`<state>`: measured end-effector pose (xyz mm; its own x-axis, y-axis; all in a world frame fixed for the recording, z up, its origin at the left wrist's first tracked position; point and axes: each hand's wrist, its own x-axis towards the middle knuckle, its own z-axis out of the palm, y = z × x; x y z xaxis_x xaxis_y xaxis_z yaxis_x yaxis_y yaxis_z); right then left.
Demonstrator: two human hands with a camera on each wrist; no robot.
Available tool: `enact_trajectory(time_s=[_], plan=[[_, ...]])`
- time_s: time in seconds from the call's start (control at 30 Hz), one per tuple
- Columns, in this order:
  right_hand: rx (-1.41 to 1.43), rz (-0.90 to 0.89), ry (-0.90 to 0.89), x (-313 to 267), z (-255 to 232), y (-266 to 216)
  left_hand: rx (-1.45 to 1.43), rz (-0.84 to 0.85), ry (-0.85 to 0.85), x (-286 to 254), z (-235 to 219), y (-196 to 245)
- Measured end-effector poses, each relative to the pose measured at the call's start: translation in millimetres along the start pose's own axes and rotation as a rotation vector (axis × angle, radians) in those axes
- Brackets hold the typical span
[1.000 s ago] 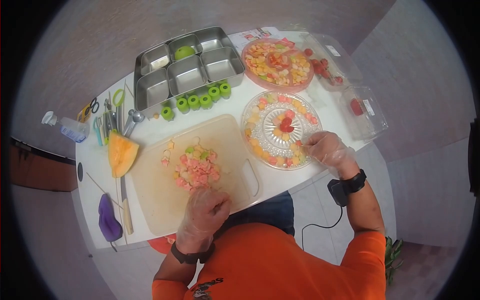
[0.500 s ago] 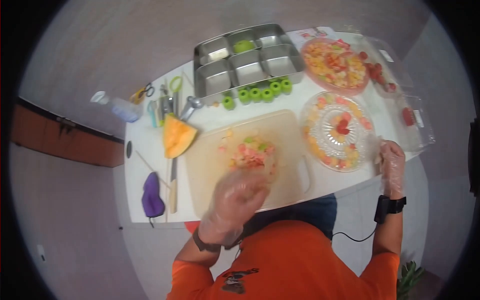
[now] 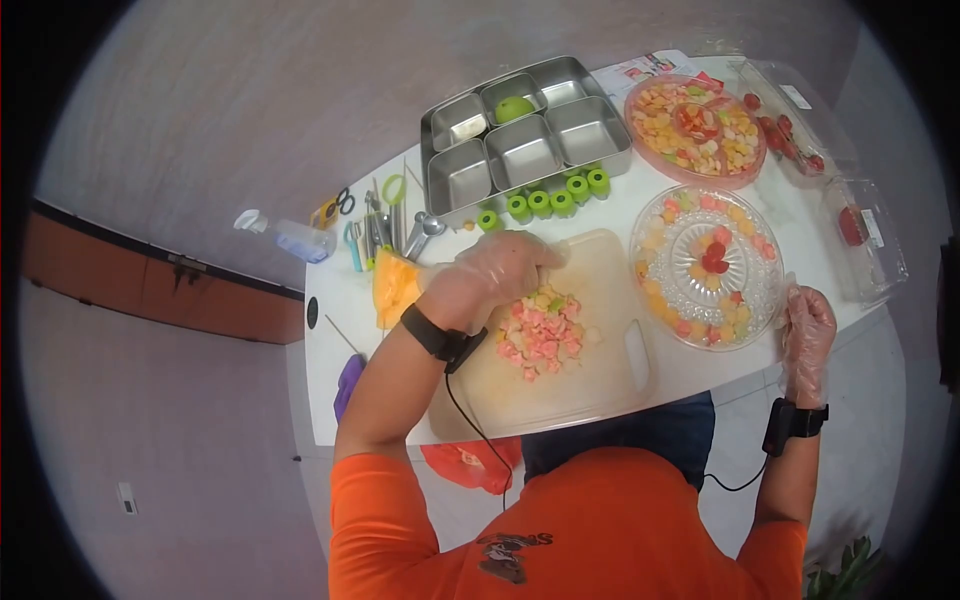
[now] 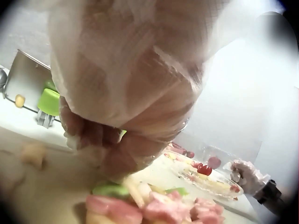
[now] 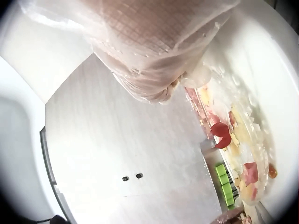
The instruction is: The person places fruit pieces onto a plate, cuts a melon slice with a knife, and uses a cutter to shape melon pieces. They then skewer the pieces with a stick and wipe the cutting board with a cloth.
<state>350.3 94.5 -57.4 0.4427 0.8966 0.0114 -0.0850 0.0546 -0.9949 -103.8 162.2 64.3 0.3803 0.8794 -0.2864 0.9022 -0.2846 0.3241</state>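
Observation:
A heap of small cut fruit shapes (image 3: 540,335), mostly pink with some yellow and green, lies on the cream cutting board (image 3: 490,405). My left hand (image 3: 500,268), in a clear plastic glove, bends over the back left of this heap. In the left wrist view its fingertips (image 4: 119,170) point down right at the green and pale pieces; I cannot tell whether they pinch one. The gloved right hand (image 3: 808,325) hangs with loosely curled fingers beside the right rim of the clear glass plate (image 3: 740,275). A ring of fruit pieces lines that plate, with red pieces (image 3: 715,258) in its middle.
Behind the board stands a steel tray (image 3: 525,150) with a green fruit, and green-topped cutters (image 3: 540,205) before it. A pink platter (image 3: 752,170) of fruit and clear boxes (image 3: 870,240) with strawberries are at right. A melon wedge (image 3: 393,290) and tools (image 3: 375,225) lie left.
My left hand has gone from the board's front side to the back left of the fruit heap. The right hand has drawn back from over the glass plate to beside its rim.

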Motion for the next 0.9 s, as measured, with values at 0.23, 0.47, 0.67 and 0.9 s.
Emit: enact_trajectory(time_s=[0.23, 0.47, 0.67, 0.9], plan=[[-0.19, -0.097, -0.003, -8.0, 0.7, -6.2, 0.269, 0.26, -0.066, 15.7, 1.9, -9.3], [-0.135, -0.099, -0.063, -18.4, 12.2, -22.8, 0.096, 0.07, -0.044, 7.2, -4.1, 1.7], [-0.166, -0.158, -0.088, -20.2, 13.1, -26.2, -0.087, 0.145, 0.126, 15.9, -25.1, 37.8], [-0.197, -0.193, -0.086, -21.2, 13.5, -28.8, -0.017, 0.459, 0.148, 77.1, -5.6, 103.1]])
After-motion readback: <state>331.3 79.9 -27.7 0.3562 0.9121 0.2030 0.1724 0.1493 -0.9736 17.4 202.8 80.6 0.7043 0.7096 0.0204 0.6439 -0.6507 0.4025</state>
